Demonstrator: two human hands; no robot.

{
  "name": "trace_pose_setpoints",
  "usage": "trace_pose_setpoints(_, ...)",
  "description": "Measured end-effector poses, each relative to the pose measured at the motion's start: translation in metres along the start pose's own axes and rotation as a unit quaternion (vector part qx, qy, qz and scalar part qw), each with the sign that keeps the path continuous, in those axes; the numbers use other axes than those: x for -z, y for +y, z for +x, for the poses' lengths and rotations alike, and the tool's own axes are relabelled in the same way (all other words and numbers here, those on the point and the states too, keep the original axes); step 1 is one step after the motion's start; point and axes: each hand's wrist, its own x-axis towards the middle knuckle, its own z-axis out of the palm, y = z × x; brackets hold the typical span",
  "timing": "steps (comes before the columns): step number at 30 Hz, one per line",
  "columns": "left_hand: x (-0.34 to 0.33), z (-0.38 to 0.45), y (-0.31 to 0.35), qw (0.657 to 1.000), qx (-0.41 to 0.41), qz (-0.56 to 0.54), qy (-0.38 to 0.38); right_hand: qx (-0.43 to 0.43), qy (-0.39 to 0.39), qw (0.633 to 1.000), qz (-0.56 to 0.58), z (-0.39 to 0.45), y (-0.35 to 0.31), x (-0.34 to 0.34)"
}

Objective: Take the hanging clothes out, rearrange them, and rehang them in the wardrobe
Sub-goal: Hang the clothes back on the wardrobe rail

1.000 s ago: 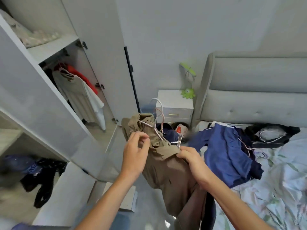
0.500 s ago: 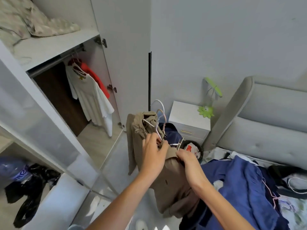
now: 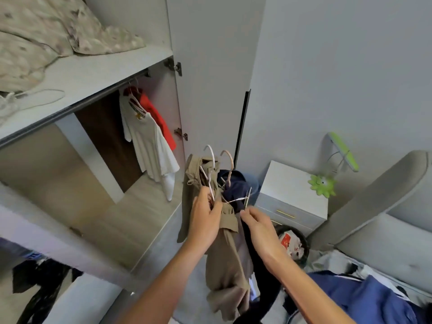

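1. We cannot make out the navy garment point(image 3: 236, 190) behind the khaki garment point(image 3: 224, 249).
2. Our left hand point(image 3: 205, 220) grips 2 hangers point(image 3: 216, 169); right hand point(image 3: 259, 224) pinches navy cloth.
3. The wardrobe point(image 3: 105, 76) now looms nearer than before.

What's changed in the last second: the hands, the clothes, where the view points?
The view swung from the bed up toward the wardrobe. The left hand went from pinching the khaki garment's collar to gripping the hangers at their necks. The right hand slipped off the khaki onto the dark garment behind it. The white and red clothes hang on the rail as before.
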Motion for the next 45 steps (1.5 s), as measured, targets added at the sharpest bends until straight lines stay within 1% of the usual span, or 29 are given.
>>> trace_pose_setpoints(6, 0.000, 0.069, -0.007, 0.998, 0.016, 0.001, 0.059, 0.028, -0.049, 0.998, -0.038, 0.096, 0.000, 0.002)
trace_pose_setpoints(10, -0.008, 0.109, -0.007, 0.990, 0.055, 0.016, 0.126, 0.049, -0.094, 0.993, -0.050, 0.160, -0.007, 0.009)
trace_pose_setpoints(13, -0.012, 0.133, -0.007, 0.979, 0.078, 0.029, 0.187, 0.073, -0.138, 0.985, -0.077, 0.199, -0.017, 0.010)
trace_pose_setpoints(17, -0.003, 0.147, -0.007, 0.961, 0.125, 0.004, 0.246, 0.063, -0.204, 0.974, -0.081, 0.236, -0.028, 0.002)
trace_pose_setpoints(20, 0.012, 0.152, -0.005, 0.946, 0.146, 0.002, 0.290, 0.057, -0.232, 0.969, -0.069, 0.258, -0.039, -0.012)
trace_pose_setpoints(23, 0.027, 0.162, -0.010, 0.931, 0.159, 0.002, 0.330, 0.065, -0.253, 0.962, -0.084, 0.282, -0.049, -0.032)
trace_pose_setpoints(27, 0.048, 0.182, -0.032, 0.919, 0.160, -0.019, 0.360, 0.086, -0.269, 0.954, -0.104, 0.311, -0.060, -0.061)
trace_pose_setpoints(31, 0.059, 0.212, -0.058, 0.913, 0.181, -0.042, 0.363, 0.111, -0.279, 0.945, -0.132, 0.342, -0.075, -0.083)
trace_pose_setpoints(36, 0.069, 0.247, -0.084, 0.925, 0.190, -0.011, 0.329, 0.111, -0.294, 0.937, -0.154, 0.378, -0.092, -0.112)
trace_pose_setpoints(38, 0.077, 0.257, -0.094, 0.925, 0.193, -0.003, 0.328, 0.114, -0.307, 0.932, -0.155, 0.387, -0.094, -0.126)
trace_pose_setpoints(43, 0.094, 0.269, -0.118, 0.914, 0.201, 0.014, 0.352, 0.158, -0.377, 0.894, -0.182, 0.405, -0.089, -0.157)
trace_pose_setpoints(45, 0.102, 0.276, -0.126, 0.908, 0.199, 0.032, 0.367, 0.174, -0.394, 0.882, -0.191, 0.417, -0.087, -0.170)
